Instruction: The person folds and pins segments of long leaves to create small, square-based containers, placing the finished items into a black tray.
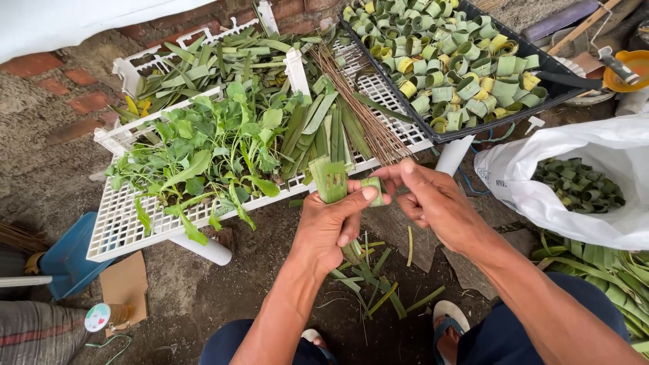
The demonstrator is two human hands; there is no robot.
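A white plastic sack [541, 196] is lying open at the right edge, bulging with dark green leaf rolls and showing a small patch of dark print on its near side. A small bottle with a round white and teal label [99, 317] is resting beside a flat brown cardboard piece [125, 284] at lower left.

Soft even daylight, faint shadows, sharp focus, wide-angle bending at edges
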